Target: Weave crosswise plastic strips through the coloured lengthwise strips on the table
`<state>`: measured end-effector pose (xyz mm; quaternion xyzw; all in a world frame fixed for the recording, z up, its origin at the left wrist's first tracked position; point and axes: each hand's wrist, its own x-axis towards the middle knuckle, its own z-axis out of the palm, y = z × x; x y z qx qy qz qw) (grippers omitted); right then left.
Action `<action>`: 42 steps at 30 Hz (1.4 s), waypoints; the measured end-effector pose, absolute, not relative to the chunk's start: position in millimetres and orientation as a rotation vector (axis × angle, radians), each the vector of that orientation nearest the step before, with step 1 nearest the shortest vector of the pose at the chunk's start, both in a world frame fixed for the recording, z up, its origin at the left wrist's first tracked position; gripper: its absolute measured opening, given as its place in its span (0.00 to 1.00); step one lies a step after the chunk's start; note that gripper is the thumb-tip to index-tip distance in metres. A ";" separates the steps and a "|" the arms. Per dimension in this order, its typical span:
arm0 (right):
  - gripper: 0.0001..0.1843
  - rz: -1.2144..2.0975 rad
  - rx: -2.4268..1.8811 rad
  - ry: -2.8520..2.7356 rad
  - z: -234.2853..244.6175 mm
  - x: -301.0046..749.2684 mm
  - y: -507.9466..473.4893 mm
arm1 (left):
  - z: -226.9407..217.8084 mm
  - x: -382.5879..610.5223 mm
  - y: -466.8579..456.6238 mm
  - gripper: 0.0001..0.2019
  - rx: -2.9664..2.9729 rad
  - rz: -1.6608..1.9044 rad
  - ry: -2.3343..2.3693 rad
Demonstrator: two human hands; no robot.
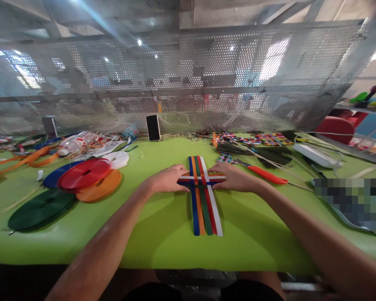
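Several coloured ribbon strips (203, 209) (blue, orange, green, red, white) lie side by side lengthwise on the green table (163, 238). Crosswise strips (201, 179) are woven through them near the far end. My left hand (167, 179) rests on the left ends of the crosswise strips, fingers curled and pressed together on them. My right hand (235, 177) presses the right ends in the same way. Both hands touch the weave from opposite sides.
Ribbon rolls lie at left: red (84, 173), orange (102, 188), dark green (40, 209), blue (54, 175), white (117, 159). A phone (153, 127) stands against the perforated metal screen (188, 79). Red-handled scissors (263, 173), thin sticks and woven pieces lie at right.
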<state>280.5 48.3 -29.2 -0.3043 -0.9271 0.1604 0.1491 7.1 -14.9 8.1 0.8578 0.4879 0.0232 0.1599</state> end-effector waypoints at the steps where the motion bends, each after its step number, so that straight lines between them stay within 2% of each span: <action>1: 0.27 0.461 -0.879 -2.704 -27.9 280.8 47.5 | 8.0 7.3 -15.2 0.24 2.452 0.058 1.391; 4: 0.29 0.455 -0.877 -2.749 -26.7 279.1 44.8 | 5.9 9.2 -16.2 0.20 2.452 0.071 1.412; 12: 0.31 0.439 -0.891 -2.647 -26.5 277.6 43.5 | 5.7 9.3 -15.2 0.23 2.434 0.258 1.428; 20: 0.45 0.347 -0.991 -2.705 -27.7 281.8 42.4 | 5.7 4.8 -11.8 0.22 2.447 0.419 1.382; 30: 0.37 0.292 -0.951 -2.699 -23.3 282.3 43.0 | 8.0 -1.5 -14.0 0.36 2.473 0.130 1.452; 38: 0.32 0.326 -0.937 -2.681 -23.8 280.9 43.0 | 10.1 -0.1 -11.3 0.30 2.490 0.181 1.445; 42: 0.35 0.372 -0.973 -2.668 -23.7 281.6 42.4 | 9.9 0.4 -11.4 0.32 2.465 0.189 1.459</action>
